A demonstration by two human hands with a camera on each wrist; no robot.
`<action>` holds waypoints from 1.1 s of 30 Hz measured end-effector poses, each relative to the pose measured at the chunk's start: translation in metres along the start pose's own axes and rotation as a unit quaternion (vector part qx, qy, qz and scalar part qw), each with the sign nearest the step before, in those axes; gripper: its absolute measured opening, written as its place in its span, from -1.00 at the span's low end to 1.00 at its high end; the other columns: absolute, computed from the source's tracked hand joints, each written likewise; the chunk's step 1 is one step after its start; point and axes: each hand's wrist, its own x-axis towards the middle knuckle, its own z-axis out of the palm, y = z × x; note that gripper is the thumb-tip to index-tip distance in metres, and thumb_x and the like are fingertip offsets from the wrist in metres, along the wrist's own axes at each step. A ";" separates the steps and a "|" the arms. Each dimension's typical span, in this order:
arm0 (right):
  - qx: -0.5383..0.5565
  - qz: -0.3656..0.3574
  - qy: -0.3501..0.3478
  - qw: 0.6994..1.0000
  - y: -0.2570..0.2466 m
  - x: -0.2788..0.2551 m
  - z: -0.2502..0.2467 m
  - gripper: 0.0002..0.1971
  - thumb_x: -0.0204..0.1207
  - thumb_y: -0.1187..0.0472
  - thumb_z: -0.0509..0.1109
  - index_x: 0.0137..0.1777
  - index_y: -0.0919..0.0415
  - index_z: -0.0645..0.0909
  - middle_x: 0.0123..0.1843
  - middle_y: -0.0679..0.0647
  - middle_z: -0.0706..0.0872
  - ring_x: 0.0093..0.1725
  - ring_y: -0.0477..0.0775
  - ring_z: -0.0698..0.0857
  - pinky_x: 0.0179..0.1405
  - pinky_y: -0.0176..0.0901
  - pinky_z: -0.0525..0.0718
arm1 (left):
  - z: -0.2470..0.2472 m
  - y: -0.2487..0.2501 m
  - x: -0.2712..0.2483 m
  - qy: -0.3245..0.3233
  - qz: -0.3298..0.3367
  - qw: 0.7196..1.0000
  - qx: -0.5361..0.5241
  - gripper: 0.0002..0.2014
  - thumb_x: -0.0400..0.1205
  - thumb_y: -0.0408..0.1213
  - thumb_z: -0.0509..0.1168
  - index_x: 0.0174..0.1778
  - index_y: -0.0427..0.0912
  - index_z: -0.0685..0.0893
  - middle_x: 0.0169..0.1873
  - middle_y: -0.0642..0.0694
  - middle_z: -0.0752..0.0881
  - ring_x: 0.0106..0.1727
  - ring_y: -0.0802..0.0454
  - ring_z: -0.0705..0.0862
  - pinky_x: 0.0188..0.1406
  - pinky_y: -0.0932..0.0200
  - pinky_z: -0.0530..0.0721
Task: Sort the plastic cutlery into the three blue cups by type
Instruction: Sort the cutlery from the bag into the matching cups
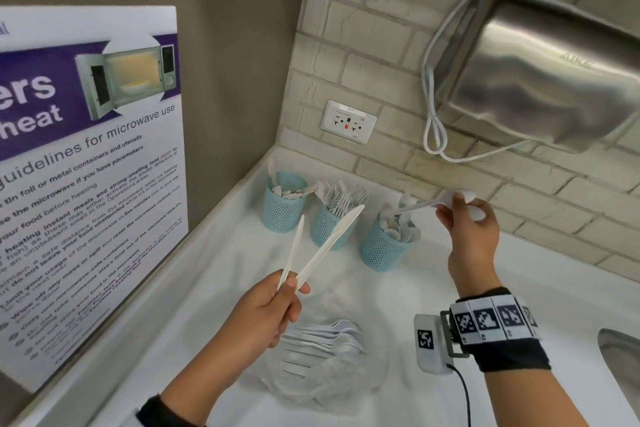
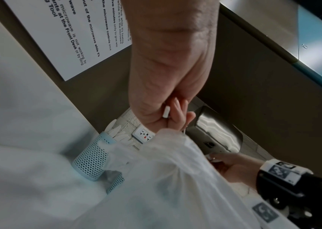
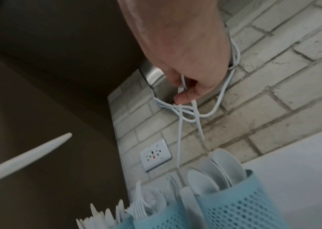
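Three blue mesh cups stand in a row near the back wall: the left cup [image 1: 283, 208] holds knives, the middle cup [image 1: 329, 229] forks, the right cup [image 1: 384, 250] spoons. My left hand [image 1: 285, 293] grips two white plastic knives [image 1: 329, 239] by their handles, blades pointing up toward the middle cup. My right hand [image 1: 459, 210] pinches white spoons [image 1: 415, 206] by the bowl end, just right of and above the spoon cup [image 3: 234, 206]; their thin handles [image 3: 179, 139] hang down toward it. More white cutlery [image 1: 325, 340] lies in a clear plastic bag on the counter between my arms.
A white counter [image 1: 214, 270] runs into a corner. A microwave poster [image 1: 86, 184] leans along the left wall. On the tiled back wall are a power outlet [image 1: 348, 121], a steel dispenser [image 1: 540, 80] and a looped white cord [image 1: 433, 139]. A sink edge [image 1: 620, 354] shows at the right.
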 end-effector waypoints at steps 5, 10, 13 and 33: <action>-0.090 -0.007 -0.011 0.996 0.028 0.007 -0.004 -0.86 0.62 0.20 0.35 0.07 0.27 0.55 -0.17 0.04 0.72 -0.25 -0.10 0.76 0.00 -0.18 0.74 | -0.001 0.000 0.000 0.001 0.000 1.000 0.000 -0.72 0.76 -0.18 0.06 -0.03 -0.19 0.65 -0.55 0.03 0.51 -0.63 0.20 0.30 -0.67 0.35 0.24; -0.191 -0.008 -0.098 0.977 0.037 0.010 0.003 -0.88 0.62 0.21 0.33 0.05 0.26 0.57 -0.16 0.15 0.75 -0.23 0.02 0.78 -0.06 -0.10 0.75 | -0.003 0.000 0.001 0.003 0.002 1.000 0.005 -0.72 0.76 -0.17 0.06 -0.05 -0.14 0.67 -0.56 0.05 0.52 -0.63 0.19 0.30 -0.66 0.34 0.25; -0.225 0.000 -0.119 0.967 0.039 0.017 0.008 -0.79 0.62 0.18 0.32 0.21 0.18 0.51 -0.11 0.13 0.77 -0.21 0.00 0.79 -0.04 -0.11 0.72 | -0.002 0.000 0.000 -0.002 0.001 1.000 -0.001 -0.73 0.76 -0.17 0.06 -0.02 -0.14 0.67 -0.57 0.07 0.51 -0.63 0.18 0.28 -0.66 0.33 0.22; -0.286 0.008 -0.322 0.903 0.010 -0.052 0.037 -0.73 0.56 -0.14 0.31 0.08 -0.01 0.66 -0.02 -0.01 0.68 -0.09 -0.07 0.64 -0.17 -0.27 0.56 | -0.003 -0.003 -0.002 -0.019 0.030 0.999 0.034 -0.75 0.76 -0.17 0.06 0.06 0.03 0.67 -0.50 0.07 0.57 -0.58 0.18 0.34 -0.61 0.32 0.27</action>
